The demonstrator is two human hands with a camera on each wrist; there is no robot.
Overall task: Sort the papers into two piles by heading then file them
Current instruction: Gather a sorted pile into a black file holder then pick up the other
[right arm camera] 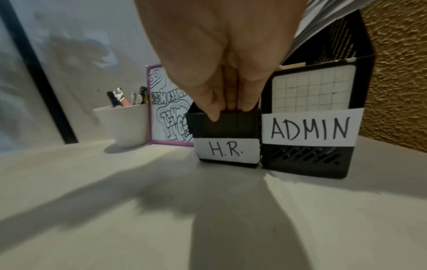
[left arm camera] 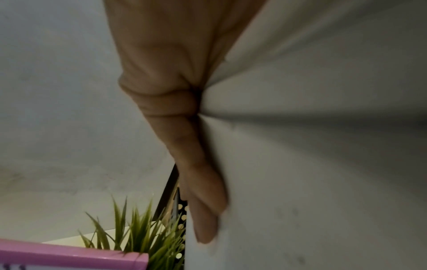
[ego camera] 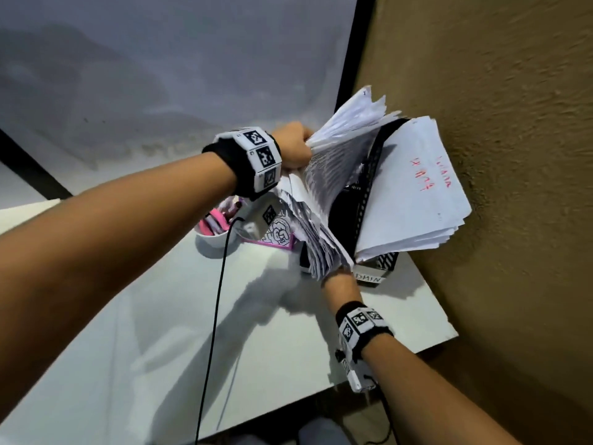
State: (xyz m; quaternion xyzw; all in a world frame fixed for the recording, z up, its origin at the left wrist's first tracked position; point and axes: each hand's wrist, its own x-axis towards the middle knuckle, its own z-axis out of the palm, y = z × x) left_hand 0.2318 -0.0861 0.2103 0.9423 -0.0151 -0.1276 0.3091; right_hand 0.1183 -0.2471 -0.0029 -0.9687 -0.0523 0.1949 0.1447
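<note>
While in left grip (ego camera: 293, 145), papers (ego camera: 340, 162) aloft

Cup (right arm camera: 122, 126) and frame (right arm camera: 169, 109) stand left of H.R. file (right arm camera: 226, 127).

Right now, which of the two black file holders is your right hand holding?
The H.R. file holder, left of the ADMIN file holder: the right hand pinches its front rim. The ADMIN one is untouched.
</note>
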